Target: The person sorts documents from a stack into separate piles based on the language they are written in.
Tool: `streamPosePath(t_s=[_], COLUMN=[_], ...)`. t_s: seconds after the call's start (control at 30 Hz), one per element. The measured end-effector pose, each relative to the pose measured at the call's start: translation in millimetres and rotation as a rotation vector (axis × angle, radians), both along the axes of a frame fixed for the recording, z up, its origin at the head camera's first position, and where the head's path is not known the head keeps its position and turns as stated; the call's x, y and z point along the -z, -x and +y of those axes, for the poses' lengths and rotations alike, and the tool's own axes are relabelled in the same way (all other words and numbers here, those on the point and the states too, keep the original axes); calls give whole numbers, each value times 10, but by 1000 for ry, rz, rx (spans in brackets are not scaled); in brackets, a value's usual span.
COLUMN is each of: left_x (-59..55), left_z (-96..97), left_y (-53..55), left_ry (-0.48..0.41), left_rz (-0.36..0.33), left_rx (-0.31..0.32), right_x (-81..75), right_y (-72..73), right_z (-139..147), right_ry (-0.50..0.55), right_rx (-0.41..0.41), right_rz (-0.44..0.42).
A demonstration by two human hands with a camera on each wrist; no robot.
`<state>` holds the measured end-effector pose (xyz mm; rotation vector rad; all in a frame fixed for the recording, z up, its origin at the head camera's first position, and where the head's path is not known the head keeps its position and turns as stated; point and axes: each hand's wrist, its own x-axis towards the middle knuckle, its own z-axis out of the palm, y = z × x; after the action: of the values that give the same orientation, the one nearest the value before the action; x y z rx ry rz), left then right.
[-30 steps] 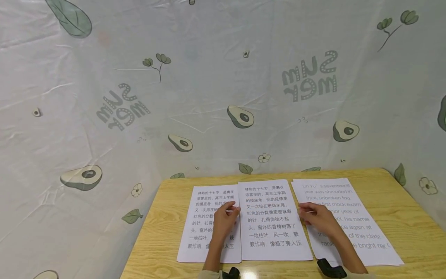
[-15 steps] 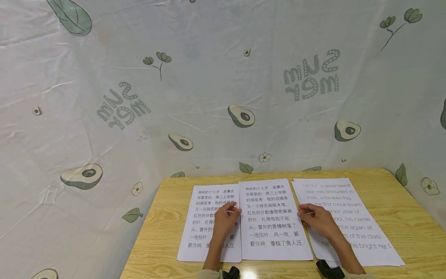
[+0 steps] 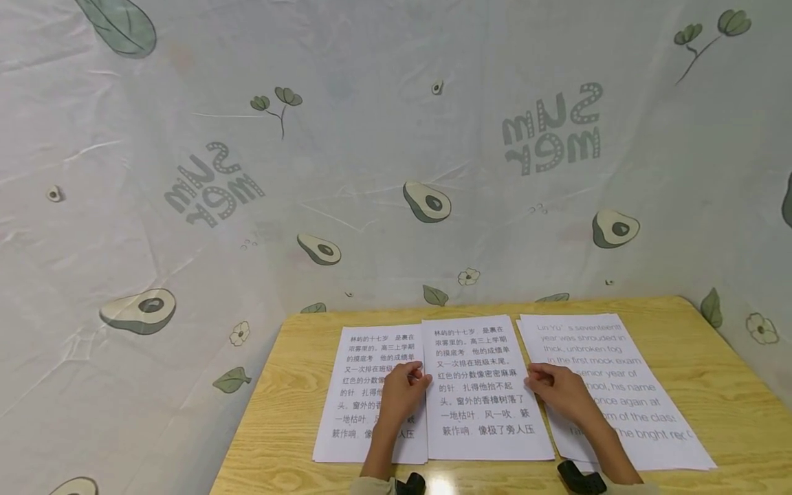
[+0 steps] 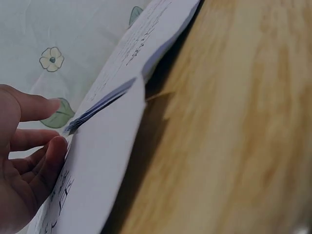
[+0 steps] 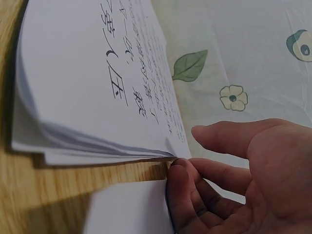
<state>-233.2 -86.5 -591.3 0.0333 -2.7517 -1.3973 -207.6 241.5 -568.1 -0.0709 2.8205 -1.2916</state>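
Three stacks of printed white paper lie side by side. My left hand [image 3: 401, 395] is over the left stack [image 3: 346, 412], which bears Chinese print. Its fingertips are at the left edge of the middle stack [image 3: 479, 412], also in Chinese. My right hand [image 3: 566, 392] is over the right stack [image 3: 656, 433] of English print, fingertips at the middle stack's right edge. In the left wrist view the thumb [image 4: 41, 108] stands apart from the bent fingers beside the paper edges. The right wrist view shows the thumb [image 5: 219, 134] likewise apart, while fingertips touch the middle stack's corner.
The stacks lie on a yellow wood-grain table [image 3: 266, 412], with bare wood to their left and right. Behind it hangs a pale cloth [image 3: 371, 137] printed with avocados and leaves. Black straps [image 3: 580, 478] sit at the wrists.
Both hands have edged slightly toward the person and a little nearer each other along the middle stack's sides. The head view has shifted slightly; the stacks look unchanged.
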Motion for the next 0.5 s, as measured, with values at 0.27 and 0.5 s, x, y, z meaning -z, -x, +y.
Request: streamPosePath(t_s=[0.27, 0.5], left_x=[-48, -47], left_z=[20, 44], left_y=[-43, -43], left_ry=[52, 51], left_rz=[26, 16], left_rx=[19, 30], right_x=[-9, -5], right_y=[6, -14], right_z=[-21, -31], right_ry=[-19, -31], right_rx=[-18, -7], right_rz=[12, 32])
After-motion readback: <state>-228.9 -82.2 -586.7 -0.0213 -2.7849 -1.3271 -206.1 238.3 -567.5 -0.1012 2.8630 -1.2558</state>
